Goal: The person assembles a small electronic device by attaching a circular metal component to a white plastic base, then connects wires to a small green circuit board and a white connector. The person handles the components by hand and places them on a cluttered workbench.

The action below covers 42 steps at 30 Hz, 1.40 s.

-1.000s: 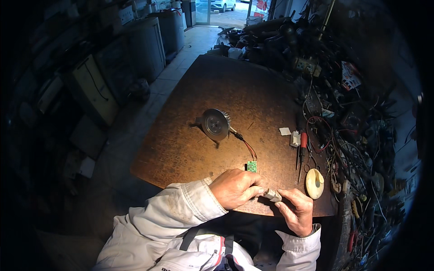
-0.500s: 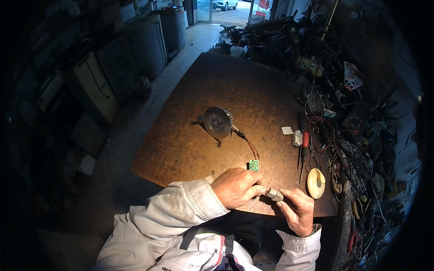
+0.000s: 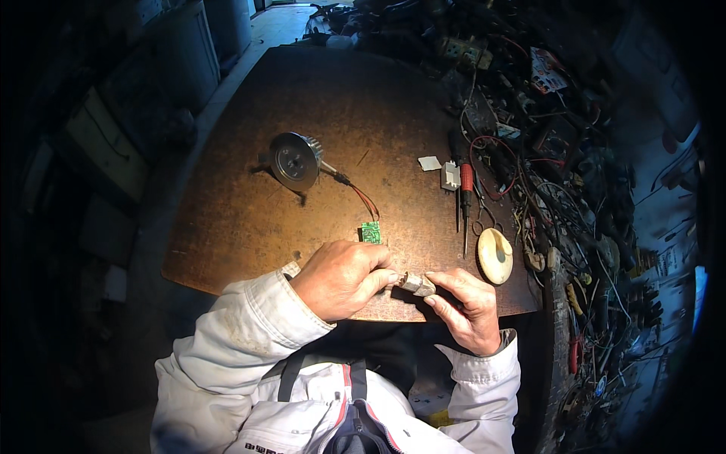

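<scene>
A boxy, greyish block (image 3: 417, 284) was held between the barely parted fingers of the right hand (image 3: 466, 304) and pinched fingertips of the left hand (image 3: 340, 280); beyond them lay a white box (image 3: 450, 176), contents indistinct.

Warm light falls on the near part of the brown table (image 3: 227, 219); pale floor (image 3: 265, 36) runs far left, beside dim boxy cabinets (image 3: 180, 57).

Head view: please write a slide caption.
Right hand holds a small pale block, left hand at its end, near a wired green circuit board.
</scene>
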Each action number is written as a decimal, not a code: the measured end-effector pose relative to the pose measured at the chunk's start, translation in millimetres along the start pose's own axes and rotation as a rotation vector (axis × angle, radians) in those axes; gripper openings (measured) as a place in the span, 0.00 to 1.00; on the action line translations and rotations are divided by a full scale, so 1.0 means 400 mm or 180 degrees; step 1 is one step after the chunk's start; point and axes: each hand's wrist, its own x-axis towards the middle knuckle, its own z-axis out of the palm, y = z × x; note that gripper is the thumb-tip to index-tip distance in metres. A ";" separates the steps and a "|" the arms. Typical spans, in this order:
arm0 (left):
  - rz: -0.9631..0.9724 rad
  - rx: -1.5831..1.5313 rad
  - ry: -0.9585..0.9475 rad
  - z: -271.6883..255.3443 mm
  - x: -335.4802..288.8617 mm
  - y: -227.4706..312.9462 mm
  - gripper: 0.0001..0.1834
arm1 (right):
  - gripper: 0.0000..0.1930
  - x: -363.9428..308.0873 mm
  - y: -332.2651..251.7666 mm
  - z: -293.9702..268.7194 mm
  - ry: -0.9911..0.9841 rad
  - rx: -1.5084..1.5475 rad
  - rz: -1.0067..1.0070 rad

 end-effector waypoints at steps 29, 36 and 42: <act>0.0210 -0.0035 -0.0052 -0.003 -0.002 -0.008 0.08 | 0.18 0.005 -0.006 -0.003 -0.0047 -0.0051 0.0023; 0.0201 -0.0110 0.0060 -0.002 -0.009 0.001 0.07 | 0.18 0.002 -0.007 -0.003 -0.0014 -0.0034 0.0085; 0.0273 -0.0175 0.0090 0.000 -0.008 -0.002 0.06 | 0.17 0.003 -0.010 -0.006 -0.0025 -0.0040 0.0112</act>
